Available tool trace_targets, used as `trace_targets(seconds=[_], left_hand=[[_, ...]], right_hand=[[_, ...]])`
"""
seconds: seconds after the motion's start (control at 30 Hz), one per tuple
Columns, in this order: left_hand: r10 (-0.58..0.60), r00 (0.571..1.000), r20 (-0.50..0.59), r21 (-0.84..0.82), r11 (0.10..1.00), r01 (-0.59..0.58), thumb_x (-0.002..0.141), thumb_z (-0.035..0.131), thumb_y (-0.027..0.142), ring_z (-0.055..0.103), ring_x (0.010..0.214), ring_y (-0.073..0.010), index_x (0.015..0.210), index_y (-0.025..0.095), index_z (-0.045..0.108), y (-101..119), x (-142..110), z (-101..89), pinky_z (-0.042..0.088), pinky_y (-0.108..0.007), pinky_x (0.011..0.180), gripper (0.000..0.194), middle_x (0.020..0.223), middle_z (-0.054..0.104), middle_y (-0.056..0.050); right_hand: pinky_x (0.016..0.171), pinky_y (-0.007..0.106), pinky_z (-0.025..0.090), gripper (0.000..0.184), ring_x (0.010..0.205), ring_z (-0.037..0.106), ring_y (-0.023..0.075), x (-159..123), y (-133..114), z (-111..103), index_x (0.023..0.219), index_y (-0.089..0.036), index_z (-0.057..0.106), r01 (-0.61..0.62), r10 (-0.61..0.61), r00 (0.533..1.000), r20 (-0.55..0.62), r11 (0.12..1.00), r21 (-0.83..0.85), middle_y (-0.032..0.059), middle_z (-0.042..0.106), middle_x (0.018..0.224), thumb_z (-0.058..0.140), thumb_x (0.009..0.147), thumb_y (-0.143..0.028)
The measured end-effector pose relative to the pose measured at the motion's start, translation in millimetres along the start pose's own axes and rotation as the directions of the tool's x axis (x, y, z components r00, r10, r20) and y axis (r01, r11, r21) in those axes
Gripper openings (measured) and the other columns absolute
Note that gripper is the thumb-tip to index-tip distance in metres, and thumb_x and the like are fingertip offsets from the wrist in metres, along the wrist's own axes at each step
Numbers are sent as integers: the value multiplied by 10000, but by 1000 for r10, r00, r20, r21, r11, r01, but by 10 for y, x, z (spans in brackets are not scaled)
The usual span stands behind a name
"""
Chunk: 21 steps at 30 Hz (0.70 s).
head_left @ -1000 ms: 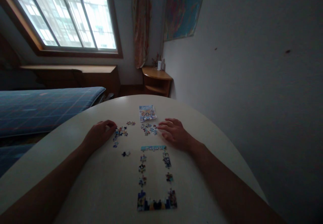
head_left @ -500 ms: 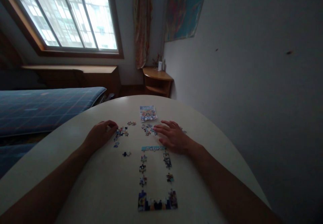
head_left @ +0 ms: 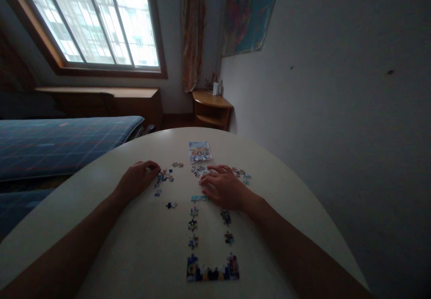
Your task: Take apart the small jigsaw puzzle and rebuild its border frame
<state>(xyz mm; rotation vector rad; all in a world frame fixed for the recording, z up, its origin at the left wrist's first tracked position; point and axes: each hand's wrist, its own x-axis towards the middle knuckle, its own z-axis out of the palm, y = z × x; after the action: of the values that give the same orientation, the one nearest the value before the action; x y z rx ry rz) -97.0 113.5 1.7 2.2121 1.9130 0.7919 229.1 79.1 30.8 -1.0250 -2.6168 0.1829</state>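
My left hand (head_left: 139, 178) rests at the left edge of a loose pile of jigsaw puzzle pieces (head_left: 165, 176), fingers curled and thumb and fingertips together; anything between them is too small to make out. Palm down, my right hand (head_left: 224, 186) is open with its fingers stretched over the middle pieces (head_left: 198, 170), covering some of them. It also hides the right part of the blue top strip (head_left: 198, 198) of a partly joined puzzle border. The border's left side (head_left: 193, 225), right side (head_left: 229, 238) and joined bottom row (head_left: 213, 273) lie nearer me.
A picture packet (head_left: 200, 151) lies behind the pieces on the round white table (head_left: 141, 254). More pieces (head_left: 240, 173) are right of my right hand, and a few (head_left: 171, 205) lie left of the border. A plaid mattress (head_left: 67, 144) stands beyond the table's left edge.
My right hand has moved slightly left and toward me, now covering part of the blue strip and uncovering pieces on the right. My left hand stays by its pile. The view has shifted slightly.
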Motion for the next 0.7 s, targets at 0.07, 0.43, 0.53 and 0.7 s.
trace_targets(seconds=[0.07, 0.43, 0.53, 0.7], left_hand=[[11, 1000, -1, 1, 1000, -11, 837, 495, 487, 675, 852, -250, 915, 228, 722, -1, 5, 2, 505, -350, 858, 353, 908, 733, -65], [124, 992, -4, 3, 992, -124, 854, 502, 479, 638, 956, -291, 860, 220, 741, -46, 34, 29, 462, -402, 929, 352, 945, 736, -82], [139, 990, -6, 3, 990, -139, 861, 493, 484, 639, 953, -288, 854, 216, 740, -46, 33, 36, 461, -411, 936, 365, 956, 733, -85], [154, 988, -26, 7, 988, -154, 869, 481, 484, 642, 945, -291, 854, 211, 732, -54, 33, 47, 472, -425, 920, 371, 950, 732, -86]], right_hand=[[1091, 468, 319, 126, 1265, 541, 267, 35, -4, 30, 975, -235, 723, -50, 49, 997, -66, 999, -12, 50, 745, 1076, 621, 907, -262], [944, 447, 399, 107, 1117, 553, 291, 67, 74, 12, 950, -235, 735, -216, 217, 976, 22, 975, -56, 70, 702, 1110, 637, 906, -235], [926, 430, 381, 98, 1116, 537, 283, 59, 25, -41, 964, -216, 711, -228, 233, 969, 81, 971, -72, 81, 680, 1117, 631, 910, -232], [934, 401, 346, 110, 1134, 527, 267, 58, -13, -95, 994, -198, 690, -247, 253, 961, 115, 967, -66, 87, 663, 1132, 624, 920, -243]])
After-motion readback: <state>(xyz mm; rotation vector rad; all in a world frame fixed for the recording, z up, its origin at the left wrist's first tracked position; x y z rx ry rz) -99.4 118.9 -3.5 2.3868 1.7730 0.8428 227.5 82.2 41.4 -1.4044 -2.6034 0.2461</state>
